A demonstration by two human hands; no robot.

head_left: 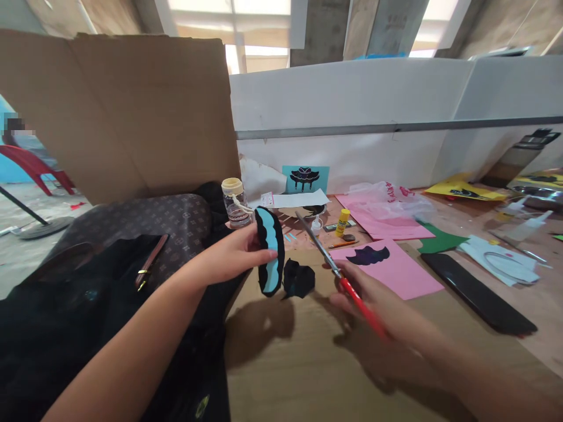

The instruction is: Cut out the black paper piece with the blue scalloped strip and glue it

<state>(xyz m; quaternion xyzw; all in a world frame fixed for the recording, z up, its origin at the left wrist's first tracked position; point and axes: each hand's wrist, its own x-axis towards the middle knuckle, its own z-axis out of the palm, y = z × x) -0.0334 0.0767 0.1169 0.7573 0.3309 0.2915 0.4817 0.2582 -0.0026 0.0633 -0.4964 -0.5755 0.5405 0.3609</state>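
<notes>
My left hand (240,253) pinches a curved paper cutout (269,251), light blue with a scalloped black border, and holds it upright above the wooden table (303,363). My right hand (373,299) grips red-handled scissors (328,258), whose blades point up and away to the left, close to the cutout but not touching it. A crumpled black paper scrap (299,278) lies on the table just right of the cutout. Behind the scissors lies a pink sheet (396,271) with a black scalloped shape (368,255) on it.
A patterned brown bag (145,225) and a black bag (88,305) sit at left before a big cardboard sheet (118,111). A small jar (234,202), yellow glue stick (342,223), a plastic bag on more pink paper (387,205), a black strip (477,293) and paper scraps surround the work spot.
</notes>
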